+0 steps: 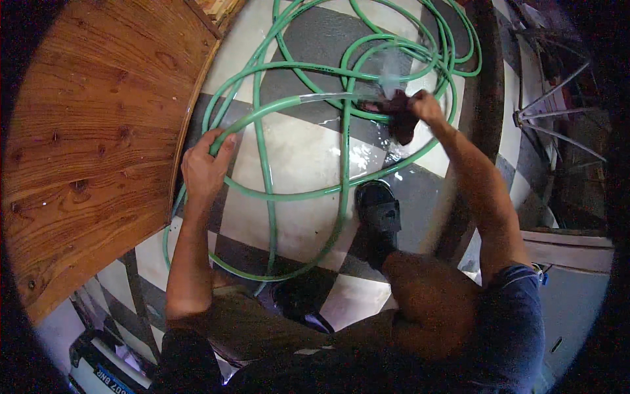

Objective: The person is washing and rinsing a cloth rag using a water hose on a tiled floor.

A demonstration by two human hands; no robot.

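Note:
My left hand [205,164] is wrapped around a green garden hose [262,113] near its open end, which points to the right. A clear jet of water [325,96] runs from it toward my right hand [428,108]. That hand grips a wet, dark maroon rag [401,125], and the jet strikes it. Spray [390,69] flies up from the rag, over the hose coils behind it. Motion blurs the rag, so its exact shape is hard to make out.
Loops of the hose spread over the wet, checkered tile floor [282,157]. A wooden panel [98,138] stands at the left. Along the right runs a dark ledge [474,125], with a metal frame [558,88] beyond. My sandalled foot [378,210] rests near the puddle.

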